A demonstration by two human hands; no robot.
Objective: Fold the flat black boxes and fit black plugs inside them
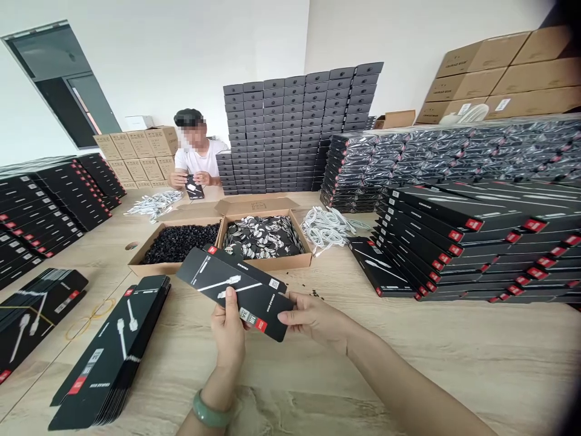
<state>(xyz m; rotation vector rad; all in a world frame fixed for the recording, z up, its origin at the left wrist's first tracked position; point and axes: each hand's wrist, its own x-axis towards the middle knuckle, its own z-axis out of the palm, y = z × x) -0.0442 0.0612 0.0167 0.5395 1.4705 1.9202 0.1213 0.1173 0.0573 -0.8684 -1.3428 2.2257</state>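
Between both hands, above the table, I hold a flat black cable box (254, 297) printed with white cables and a red label. My left hand (229, 330) grips its lower edge, thumb across the printed face. At the box's right end my right hand (313, 318) pinches it between thumb and fingers. Beyond it stand an open carton of small black pieces (181, 241) and an open carton of black-and-white cards (265, 236). To the left lies a stack of flat box sleeves (111, 345) of the same print.
White cable bundles (329, 227) lie right of the cartons. Tall rows of finished black boxes (449, 236) line the right, with more black boxes (45, 206) at left. Across the table a person (200, 151) handles a similar box. Yellow rubber bands (93, 315) lie at left.
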